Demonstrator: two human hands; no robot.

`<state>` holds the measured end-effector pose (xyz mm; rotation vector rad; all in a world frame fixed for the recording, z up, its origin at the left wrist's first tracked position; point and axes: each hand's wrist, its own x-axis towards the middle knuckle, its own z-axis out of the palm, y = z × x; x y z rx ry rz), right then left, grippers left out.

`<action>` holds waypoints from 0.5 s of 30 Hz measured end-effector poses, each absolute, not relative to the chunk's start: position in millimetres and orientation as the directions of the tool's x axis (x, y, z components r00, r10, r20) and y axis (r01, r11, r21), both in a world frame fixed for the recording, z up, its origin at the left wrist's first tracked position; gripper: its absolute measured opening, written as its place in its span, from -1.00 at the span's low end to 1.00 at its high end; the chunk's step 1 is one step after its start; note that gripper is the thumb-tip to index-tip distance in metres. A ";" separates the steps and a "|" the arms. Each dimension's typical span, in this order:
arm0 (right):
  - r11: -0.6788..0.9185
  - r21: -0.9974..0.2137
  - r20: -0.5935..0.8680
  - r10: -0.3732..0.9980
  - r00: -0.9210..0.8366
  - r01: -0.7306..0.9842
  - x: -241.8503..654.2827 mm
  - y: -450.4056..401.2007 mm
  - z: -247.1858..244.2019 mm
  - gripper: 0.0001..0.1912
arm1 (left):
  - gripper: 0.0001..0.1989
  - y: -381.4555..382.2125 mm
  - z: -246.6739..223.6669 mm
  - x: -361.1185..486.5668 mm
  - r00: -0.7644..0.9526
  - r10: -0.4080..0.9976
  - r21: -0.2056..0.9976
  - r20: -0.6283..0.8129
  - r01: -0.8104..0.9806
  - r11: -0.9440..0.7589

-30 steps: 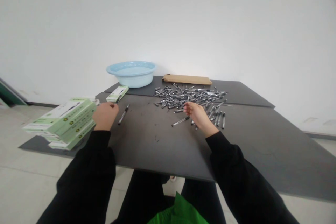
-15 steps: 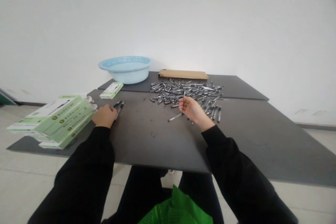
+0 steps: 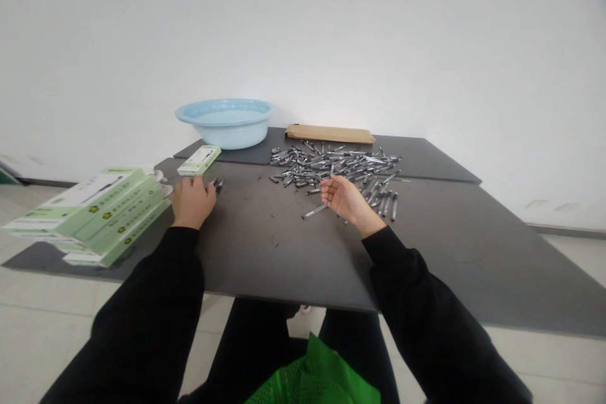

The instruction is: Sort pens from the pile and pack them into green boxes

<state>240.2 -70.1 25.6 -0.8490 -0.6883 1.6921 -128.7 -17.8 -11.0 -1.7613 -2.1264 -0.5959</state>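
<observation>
My left hand is at the left of the dark table, back upward, fingers bent and slightly apart. A few black-tipped pens lie against its thumb side, partly hidden by the hand. My right hand is at the near edge of a heap of clear pens with black ends, palm turned inward and fingers curled. One pen's end shows above its fingertips and appears pinched there; the rest is hidden. A single loose pen lies just left of the right hand.
Stacked green-and-white pen boxes stand at the left edge. Another such box lies behind my left hand. A light blue basin and a flat brown cardboard piece sit at the back by the wall.
My left hand has shifted slightly forward and its fingers have spread over the pens, which now show less. My right hand has barely moved.
</observation>
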 end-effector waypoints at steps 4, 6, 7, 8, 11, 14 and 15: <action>-0.265 -0.792 -0.203 0.964 -0.174 -0.549 240.6 -68.8 23.2 -0.59 | -0.43 -11.5 -19.8 -118.8 -0.080 0.891 0.090 0.447 0.995 0.044; -0.261 -0.794 -0.198 0.965 -0.173 -0.549 240.7 -68.6 21.9 -0.60 | -0.39 -8.2 -26.0 -118.4 -0.077 0.926 0.092 0.369 0.995 0.047; -0.259 -0.795 -0.195 0.965 -0.173 -0.548 240.8 -68.6 21.5 -0.61 | -0.37 -6.7 -29.0 -119.5 -0.092 0.944 0.094 0.318 0.993 0.065; -0.258 -0.797 -0.194 0.966 -0.173 -0.546 241.0 -68.6 21.2 -0.60 | -0.35 -5.3 -31.7 -121.1 -0.110 0.958 0.097 0.265 0.991 0.087; -0.256 -0.805 -0.192 0.966 -0.173 -0.535 242.0 -68.8 21.5 -0.60 | -0.32 -2.4 -36.8 -126.1 -0.144 0.976 0.099 0.162 0.987 0.129; -0.257 -0.817 -0.196 0.966 -0.169 -0.517 243.1 -68.9 21.8 -0.62 | -0.30 -0.6 -38.6 -127.9 -0.128 0.982 0.096 0.137 0.989 0.116; -0.256 -0.821 -0.197 0.966 -0.167 -0.511 243.5 -68.7 21.7 -0.63 | -0.30 -0.1 -38.9 -127.9 -0.125 0.983 0.097 0.133 0.989 0.113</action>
